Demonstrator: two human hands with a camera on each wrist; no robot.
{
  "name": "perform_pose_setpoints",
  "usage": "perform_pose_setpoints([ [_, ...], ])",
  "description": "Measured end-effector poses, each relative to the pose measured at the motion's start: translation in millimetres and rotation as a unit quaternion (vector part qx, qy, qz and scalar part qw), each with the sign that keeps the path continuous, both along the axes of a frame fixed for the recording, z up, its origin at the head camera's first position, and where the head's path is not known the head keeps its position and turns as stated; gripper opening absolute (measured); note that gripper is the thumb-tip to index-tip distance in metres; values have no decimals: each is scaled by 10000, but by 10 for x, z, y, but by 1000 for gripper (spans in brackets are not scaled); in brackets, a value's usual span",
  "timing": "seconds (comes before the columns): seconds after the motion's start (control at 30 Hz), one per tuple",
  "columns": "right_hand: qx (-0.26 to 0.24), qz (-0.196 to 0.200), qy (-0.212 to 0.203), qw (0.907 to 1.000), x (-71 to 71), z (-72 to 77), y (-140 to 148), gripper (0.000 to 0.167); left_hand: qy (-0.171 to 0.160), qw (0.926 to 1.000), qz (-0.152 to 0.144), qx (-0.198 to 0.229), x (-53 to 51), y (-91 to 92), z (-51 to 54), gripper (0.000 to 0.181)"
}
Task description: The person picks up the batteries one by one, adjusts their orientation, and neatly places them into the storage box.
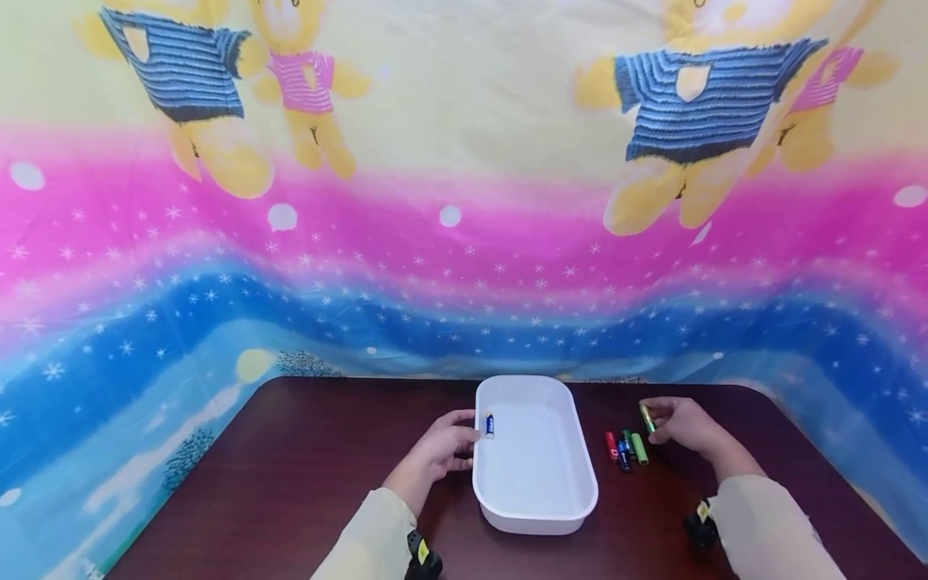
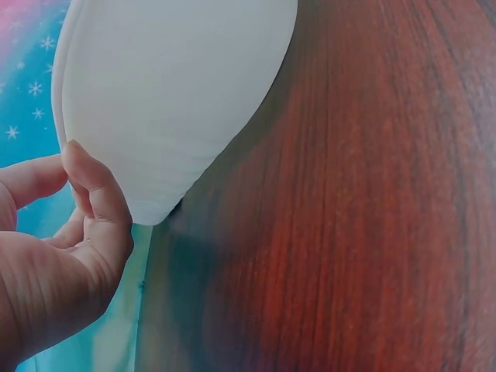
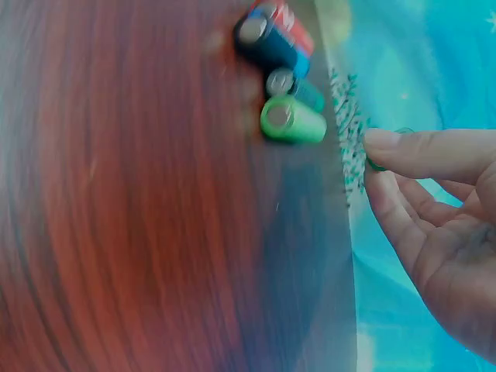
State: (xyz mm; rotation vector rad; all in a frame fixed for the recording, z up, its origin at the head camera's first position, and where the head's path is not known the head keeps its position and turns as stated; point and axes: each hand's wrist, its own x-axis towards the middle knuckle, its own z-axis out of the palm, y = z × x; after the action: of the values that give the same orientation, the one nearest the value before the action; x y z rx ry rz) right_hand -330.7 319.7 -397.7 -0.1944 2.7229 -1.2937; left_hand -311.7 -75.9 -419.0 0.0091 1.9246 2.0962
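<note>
Our right hand (image 1: 685,422) pinches a battery (image 1: 648,418) between barely parted thumb and finger, our left hand (image 1: 442,445) touches the tray (image 1: 536,483) on its right, grip unclear, and a loose pinch could drop the battery among the cells (image 1: 624,455) just left of our right hand.

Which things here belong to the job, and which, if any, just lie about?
Job, apparently:
White rectangular plastic tray
Blue-and-white cylindrical battery in it
Greenish cylindrical battery in right grip
Red cylindrical battery, blue one, dark-green one, light-green one

Background:
Red-brown wood-grain table
Bear-printed fabric backdrop
</note>
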Motion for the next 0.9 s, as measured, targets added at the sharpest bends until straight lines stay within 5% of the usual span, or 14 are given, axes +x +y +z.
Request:
perform_pose_setpoints([
  [0.17,-609,-108,-174,9979,-14,16,-65,66,-71,10000,-8,9,19,3,-5,50],
  [0.53,-1580,329,-209,9867,-58,73,-117,73,-46,10000,-21,-10,0,46,-1,50],
  [0.9,-1639,62,-296,9860,-74,170,-350,76,-61,10000,-8,-75,-24,15,18,50],
])
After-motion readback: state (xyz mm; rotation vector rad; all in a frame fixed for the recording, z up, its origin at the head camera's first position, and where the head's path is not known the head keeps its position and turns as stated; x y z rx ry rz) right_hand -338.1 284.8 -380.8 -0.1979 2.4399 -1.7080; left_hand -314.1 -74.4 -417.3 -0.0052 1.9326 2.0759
